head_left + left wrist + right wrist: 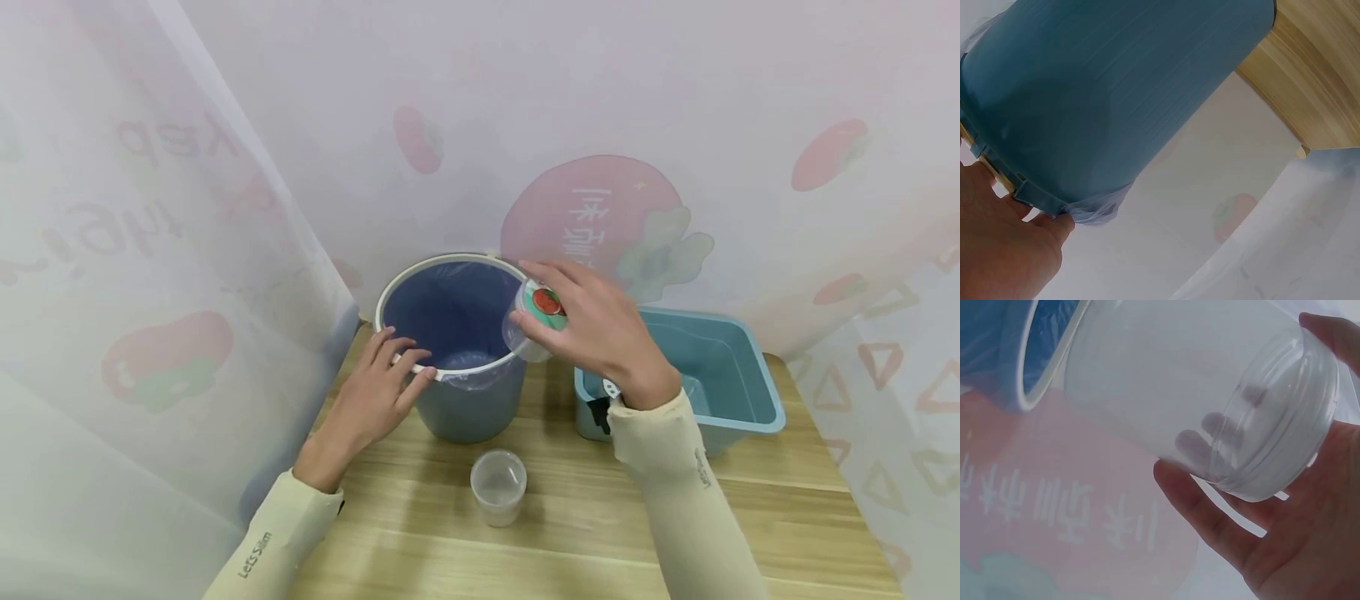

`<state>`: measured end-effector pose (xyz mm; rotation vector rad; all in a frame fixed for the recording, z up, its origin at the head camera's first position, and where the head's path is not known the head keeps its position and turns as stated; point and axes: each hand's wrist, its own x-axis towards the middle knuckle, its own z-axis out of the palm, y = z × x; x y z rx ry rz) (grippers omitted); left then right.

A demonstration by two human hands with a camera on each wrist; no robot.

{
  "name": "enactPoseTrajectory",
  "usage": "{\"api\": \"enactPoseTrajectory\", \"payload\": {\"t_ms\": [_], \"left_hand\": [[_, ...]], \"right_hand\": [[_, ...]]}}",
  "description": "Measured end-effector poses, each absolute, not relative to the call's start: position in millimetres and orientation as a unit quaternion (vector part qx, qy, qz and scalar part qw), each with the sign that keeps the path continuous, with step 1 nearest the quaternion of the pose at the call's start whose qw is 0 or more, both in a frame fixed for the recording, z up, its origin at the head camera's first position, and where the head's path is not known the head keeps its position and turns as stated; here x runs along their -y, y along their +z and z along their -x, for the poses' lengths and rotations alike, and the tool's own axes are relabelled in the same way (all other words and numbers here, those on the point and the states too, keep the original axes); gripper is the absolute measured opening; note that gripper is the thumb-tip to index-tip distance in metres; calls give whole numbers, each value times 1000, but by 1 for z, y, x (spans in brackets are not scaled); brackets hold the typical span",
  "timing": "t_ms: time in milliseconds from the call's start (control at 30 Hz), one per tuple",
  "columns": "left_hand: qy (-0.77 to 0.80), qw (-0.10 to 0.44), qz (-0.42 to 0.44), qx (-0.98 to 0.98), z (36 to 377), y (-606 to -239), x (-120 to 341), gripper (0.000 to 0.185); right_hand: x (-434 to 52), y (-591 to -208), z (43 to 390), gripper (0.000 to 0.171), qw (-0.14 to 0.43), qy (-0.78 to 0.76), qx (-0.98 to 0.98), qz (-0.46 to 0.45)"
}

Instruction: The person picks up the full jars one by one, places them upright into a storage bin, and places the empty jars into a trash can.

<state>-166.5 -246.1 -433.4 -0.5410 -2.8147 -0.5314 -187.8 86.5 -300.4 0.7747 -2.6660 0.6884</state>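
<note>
A blue-grey trash can (465, 408) with a white rim ring and a clear bag liner stands on the wooden table. My left hand (378, 392) grips its near-left rim, fingers bent over the edge; the left wrist view shows these fingers (1013, 200) from below, beside the bag's loose edge (1100, 206). In my right hand (600, 325) is a clear plastic jar (1166, 394), tilted beside the right of the rim. A green and red sticker (546, 302) shows on its end, between thumb and fingers. The jar looks see-through, with no contents visible.
A clear plastic cup (498, 487) stands upright on the table (420, 533) in front of the can. To the right sits a blue rectangular tub (738, 367), partly behind my right wrist. White curtains (315, 167) with red fruit prints hang at the back and sides.
</note>
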Motion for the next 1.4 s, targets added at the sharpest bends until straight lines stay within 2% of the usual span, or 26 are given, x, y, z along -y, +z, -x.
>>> {"api": "enactPoseTrajectory", "payload": {"t_ms": [533,967,1400], "left_hand": [[-178,114,183,960,167,-438,246,47],[-178,122,185,959,165,-439,244,47],[-176,123,185,959,167,-439,243,46]], "right_hand": [[-28,-300,226,70,125,237,918,-292],[5,-332,248,74,58,201,933,-293],[25,-362,253,77,-4,157,944,-290]]}}
